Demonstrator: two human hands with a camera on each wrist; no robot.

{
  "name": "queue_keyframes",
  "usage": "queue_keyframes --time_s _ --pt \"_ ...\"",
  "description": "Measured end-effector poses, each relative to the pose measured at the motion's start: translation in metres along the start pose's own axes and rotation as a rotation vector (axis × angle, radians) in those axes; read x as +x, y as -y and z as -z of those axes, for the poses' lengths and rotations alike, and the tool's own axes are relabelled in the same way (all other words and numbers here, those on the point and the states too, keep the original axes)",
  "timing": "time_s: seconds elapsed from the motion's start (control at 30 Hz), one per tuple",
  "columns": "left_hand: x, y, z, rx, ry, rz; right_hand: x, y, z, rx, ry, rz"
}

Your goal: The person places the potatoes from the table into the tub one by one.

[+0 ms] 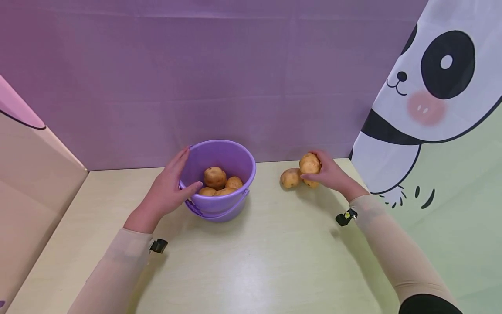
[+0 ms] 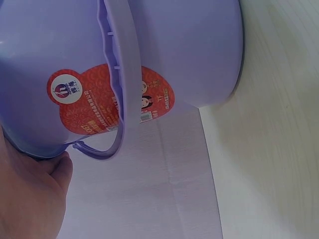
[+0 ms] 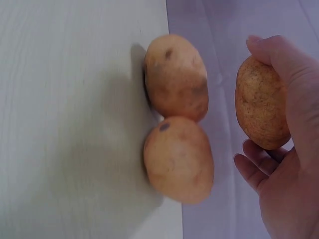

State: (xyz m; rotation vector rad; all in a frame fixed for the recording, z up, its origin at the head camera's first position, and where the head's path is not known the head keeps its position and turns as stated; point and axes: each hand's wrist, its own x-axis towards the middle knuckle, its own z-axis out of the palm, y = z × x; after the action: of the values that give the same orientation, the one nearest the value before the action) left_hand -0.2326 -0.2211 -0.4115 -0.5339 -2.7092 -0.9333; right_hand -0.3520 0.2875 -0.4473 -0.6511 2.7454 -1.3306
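A purple bucket (image 1: 221, 207) stands at the back of the table with several potatoes (image 1: 215, 178) inside it. My left hand (image 1: 166, 192) holds the bucket's left side, its thumb reaching over the near rim and its fingers along the outer wall. In the left wrist view, a red label (image 2: 89, 99) shows on the bucket wall behind the hanging handle (image 2: 130, 64). My right hand (image 1: 331, 174) grips a potato (image 3: 261, 102) between thumb and fingers, raised above the table. Below it, two more potatoes lie side by side, one (image 3: 177, 77) touching the other (image 3: 179, 159).
The pale wooden table (image 1: 251, 261) ends at a purple cloth wall (image 1: 235, 78) close behind the bucket and potatoes. On the right rises a side wall with a printed panda (image 1: 431, 117). A pale side wall (image 1: 31, 187) borders the left.
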Motion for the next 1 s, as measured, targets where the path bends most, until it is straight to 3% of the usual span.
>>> queue_keyframes --time_s 0.57,1.0 --pt "0.000 -0.001 0.000 0.004 0.002 0.005 0.008 0.054 -0.015 -0.100 0.054 0.084" --pt "0.001 -0.001 0.000 0.014 0.000 0.002 0.018 0.085 -0.021 -0.082 0.041 0.185"
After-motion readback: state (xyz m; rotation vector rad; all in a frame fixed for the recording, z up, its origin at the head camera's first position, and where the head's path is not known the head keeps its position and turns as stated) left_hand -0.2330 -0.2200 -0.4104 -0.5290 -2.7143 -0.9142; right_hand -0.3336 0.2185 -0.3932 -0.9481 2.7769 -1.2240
